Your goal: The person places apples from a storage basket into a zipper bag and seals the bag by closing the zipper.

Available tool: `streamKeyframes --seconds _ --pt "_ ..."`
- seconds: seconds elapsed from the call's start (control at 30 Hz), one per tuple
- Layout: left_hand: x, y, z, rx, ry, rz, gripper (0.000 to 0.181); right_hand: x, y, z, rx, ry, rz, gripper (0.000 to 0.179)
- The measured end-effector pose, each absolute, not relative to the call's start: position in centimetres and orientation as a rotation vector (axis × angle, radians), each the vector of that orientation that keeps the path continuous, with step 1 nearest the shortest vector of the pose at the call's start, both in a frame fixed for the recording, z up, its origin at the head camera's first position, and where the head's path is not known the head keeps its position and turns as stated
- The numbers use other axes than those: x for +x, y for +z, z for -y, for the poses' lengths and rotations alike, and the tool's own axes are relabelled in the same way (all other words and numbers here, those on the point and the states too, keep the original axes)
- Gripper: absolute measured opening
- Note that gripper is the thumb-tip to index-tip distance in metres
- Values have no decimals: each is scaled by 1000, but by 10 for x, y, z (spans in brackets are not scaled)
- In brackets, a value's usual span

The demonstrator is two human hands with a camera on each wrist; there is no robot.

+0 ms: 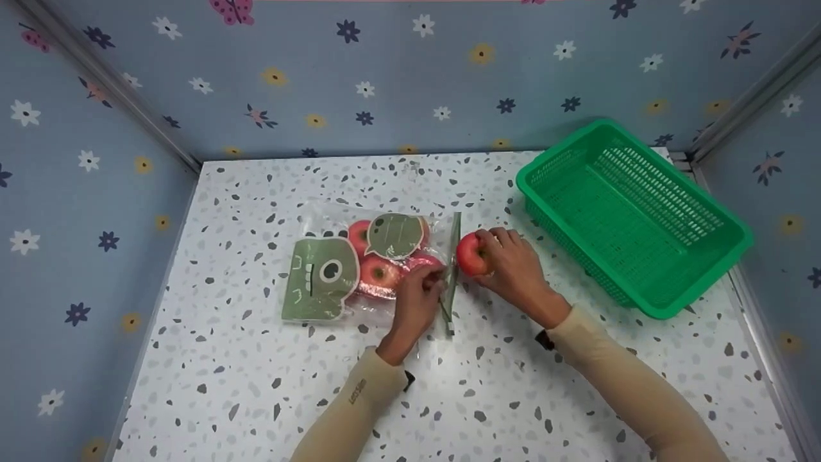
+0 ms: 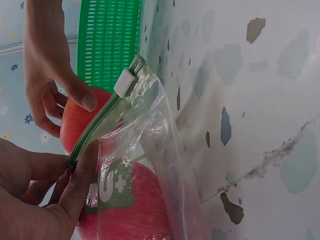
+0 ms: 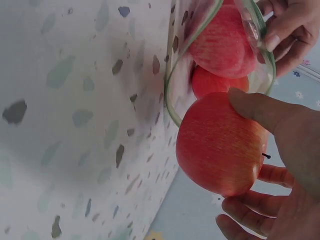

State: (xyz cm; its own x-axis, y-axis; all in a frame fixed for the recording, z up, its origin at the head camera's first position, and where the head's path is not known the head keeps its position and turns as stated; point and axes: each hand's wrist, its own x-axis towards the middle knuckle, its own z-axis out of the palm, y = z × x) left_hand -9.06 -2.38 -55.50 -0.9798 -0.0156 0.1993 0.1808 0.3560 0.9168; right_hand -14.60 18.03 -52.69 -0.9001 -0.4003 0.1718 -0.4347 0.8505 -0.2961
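A clear zip bag with a green cartoon print lies on the table, several red apples inside it. My left hand pinches the upper edge of the bag's mouth, thumb against fingers at the green zip strip. In the right wrist view the mouth gapes, showing apples within. My right hand grips a red apple just outside that mouth, thumb on one side and fingers on the other. A white slider sits near one end of the strip.
A green plastic basket with slotted walls stands at the back right, no fruit showing in it. Blue floral panels close off the back and both sides of the speckled white table.
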Motion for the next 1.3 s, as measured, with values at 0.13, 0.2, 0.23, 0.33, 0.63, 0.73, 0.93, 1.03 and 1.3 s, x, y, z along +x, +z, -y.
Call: streamKeyframes --seconds 0.13,0.2,0.23,0.33,0.63,0.73,0.93,1.03,1.3 --pt "-91 -554 23 -140 -1687 2437 23 -147 -534 -173 640 523 2940 79" --pt "-91 -553 23 -140 -1688 2432 23 -147 -537 -170 626 521 2946 80" --pt "-91 -553 23 -144 -1686 2428 23 -147 -538 -168 616 517 2950 80" --pt "-91 -554 23 -159 -1687 2418 25 -148 -542 -163 585 509 2955 81" --pt "-90 -553 23 -146 -1686 2440 25 -152 -551 -147 535 470 2923 83" --pt "-90 -553 24 -142 -1696 2451 24 -154 -553 -142 509 479 2928 82" --pt "-90 -551 24 -124 -1710 2474 23 -157 -558 -134 441 566 2963 79" --pt "-90 -550 24 -115 -1714 2487 23 -158 -561 -132 412 601 2988 78" --pt "-91 -550 25 -131 -1709 2478 22 -159 -562 -139 421 758 3050 87"
